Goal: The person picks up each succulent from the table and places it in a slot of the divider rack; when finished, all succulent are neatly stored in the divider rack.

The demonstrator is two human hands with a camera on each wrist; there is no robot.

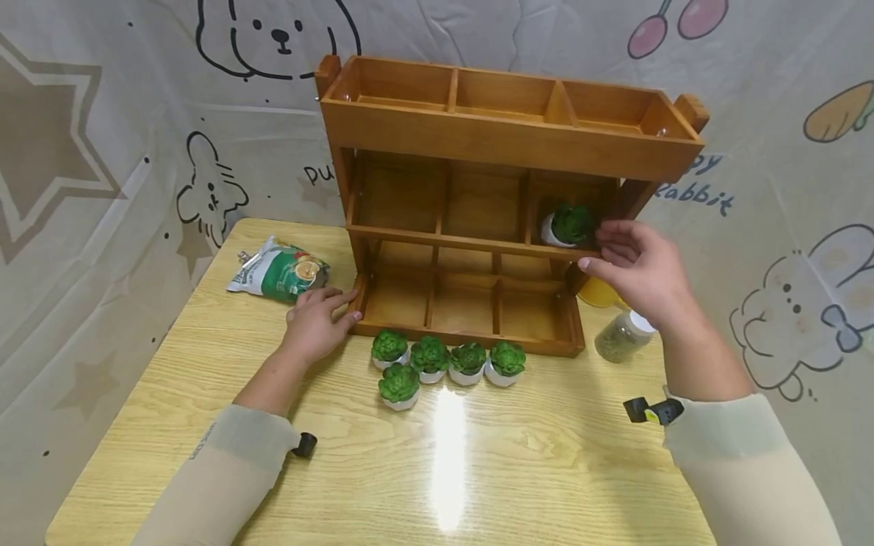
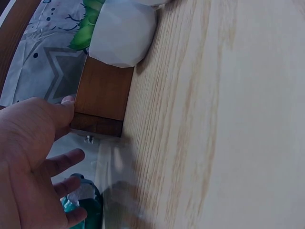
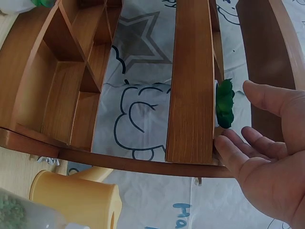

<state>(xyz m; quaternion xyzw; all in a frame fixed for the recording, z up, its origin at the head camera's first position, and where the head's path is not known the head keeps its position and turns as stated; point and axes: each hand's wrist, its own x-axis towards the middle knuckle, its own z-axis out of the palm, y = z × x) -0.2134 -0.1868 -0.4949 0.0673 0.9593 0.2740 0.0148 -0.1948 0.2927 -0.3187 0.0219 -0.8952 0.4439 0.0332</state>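
Observation:
A three-tier wooden shelf (image 1: 508,129) with divided compartments stands on the table. My left hand (image 1: 317,326) holds the left front corner of its bottom tier with thumb and index finger; the other fingers are spread apart in the left wrist view. A small green succulent in a white pot (image 1: 570,226) sits in the right compartment of the middle tier. Beside that plant, my right hand (image 1: 649,269) is at the shelf's right end, its fingers loosely extended and thumb apart. In the right wrist view the fingertips (image 3: 224,143) are right at the tier's end, below the succulent's leaves (image 3: 225,104).
Several potted succulents (image 1: 467,362) stand before the bottom tier, one (image 1: 399,385) nearer me. A green and white snack bag (image 1: 280,271) lies left of the shelf. On the right are a white-capped jar (image 1: 623,337) and a yellow watering can (image 3: 78,198). Printed cloth (image 1: 437,30) hangs behind.

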